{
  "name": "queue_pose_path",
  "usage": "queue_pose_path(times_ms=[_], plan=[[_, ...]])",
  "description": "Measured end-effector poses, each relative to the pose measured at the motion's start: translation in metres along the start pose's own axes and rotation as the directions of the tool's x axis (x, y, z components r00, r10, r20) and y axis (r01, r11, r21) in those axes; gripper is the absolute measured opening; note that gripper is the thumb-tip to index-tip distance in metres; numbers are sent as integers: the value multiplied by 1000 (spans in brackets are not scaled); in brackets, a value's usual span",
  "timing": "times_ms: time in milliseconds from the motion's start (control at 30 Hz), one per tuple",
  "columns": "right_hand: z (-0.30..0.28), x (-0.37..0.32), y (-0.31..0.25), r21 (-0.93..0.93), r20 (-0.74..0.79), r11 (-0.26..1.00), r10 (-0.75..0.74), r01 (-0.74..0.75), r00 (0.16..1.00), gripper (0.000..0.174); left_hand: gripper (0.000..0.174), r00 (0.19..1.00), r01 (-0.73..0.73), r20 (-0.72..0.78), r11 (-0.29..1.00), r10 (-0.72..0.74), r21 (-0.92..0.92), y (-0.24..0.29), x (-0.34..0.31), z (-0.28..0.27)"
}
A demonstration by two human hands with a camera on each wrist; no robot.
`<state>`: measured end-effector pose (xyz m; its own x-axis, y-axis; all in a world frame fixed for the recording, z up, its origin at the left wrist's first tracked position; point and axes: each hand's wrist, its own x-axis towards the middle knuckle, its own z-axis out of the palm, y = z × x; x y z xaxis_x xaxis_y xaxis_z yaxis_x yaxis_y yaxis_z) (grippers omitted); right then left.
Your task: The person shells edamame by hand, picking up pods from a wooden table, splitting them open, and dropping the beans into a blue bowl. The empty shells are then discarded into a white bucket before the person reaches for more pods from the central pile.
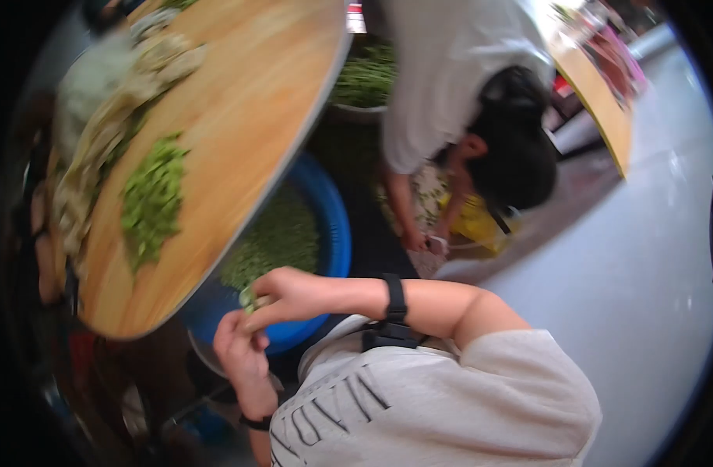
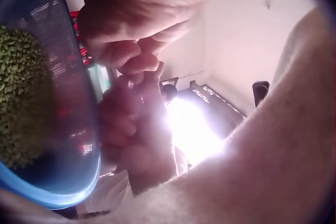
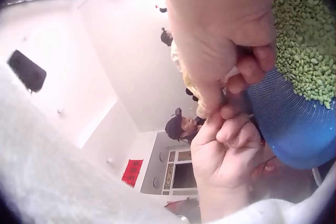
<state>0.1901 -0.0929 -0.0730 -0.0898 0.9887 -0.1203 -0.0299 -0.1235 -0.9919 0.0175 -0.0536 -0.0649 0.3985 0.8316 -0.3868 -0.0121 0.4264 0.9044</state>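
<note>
Both hands meet above a blue tub (image 1: 337, 233) that holds a mass of small green beans (image 3: 307, 40). My right hand (image 1: 290, 294) reaches in with bent fingers and pinches a small light-green pod (image 1: 248, 299). Just below it my left hand (image 1: 243, 354) is curled, its fingertips against the right fingertips at the same pod. In the right wrist view the right hand (image 3: 220, 29) is large at the top, the left hand (image 3: 226, 153) under it, thumbs and fingertips together. The fingers mostly hide the pod in both wrist views.
A round wooden table (image 1: 232, 132) tilts across the left of the head view, with a pile of green pods (image 1: 154, 198) and a crumpled cloth (image 1: 99, 156) on it. Another person (image 1: 481, 117) bends over near a yellow bag (image 1: 481, 226). Behind stands a container of green stalks (image 1: 368, 74).
</note>
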Motion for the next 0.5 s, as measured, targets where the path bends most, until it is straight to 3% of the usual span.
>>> queue_pose_path(times_ms=[67, 133, 267, 367, 500], plan=[[-5, 3, -7, -79, 51, 994, 78, -74, 996, 37, 7, 1000, -9, -10, 996, 8, -89, 6, -2, 9], [-4, 3, -11, 98, 59, 993, 57, -63, 997, 33, 6, 999, 34, 21, 983, -30, -182, 9, -7, 10], [1, 6, -4, 278, 182, 955, 54, -104, 982, 19, 7, 996, 75, 54, 985, -67, -157, 16, -15, 3], [6, 14, -5, 250, 232, 961, 60, -119, 971, 17, 6, 999, 27, 34, 992, -24, -120, 17, -18, -8], [10, 26, -5, 85, 255, 972, 193, -221, 948, 16, 9, 994, -34, -98, 999, 36, 25, 25, -26, -17]])
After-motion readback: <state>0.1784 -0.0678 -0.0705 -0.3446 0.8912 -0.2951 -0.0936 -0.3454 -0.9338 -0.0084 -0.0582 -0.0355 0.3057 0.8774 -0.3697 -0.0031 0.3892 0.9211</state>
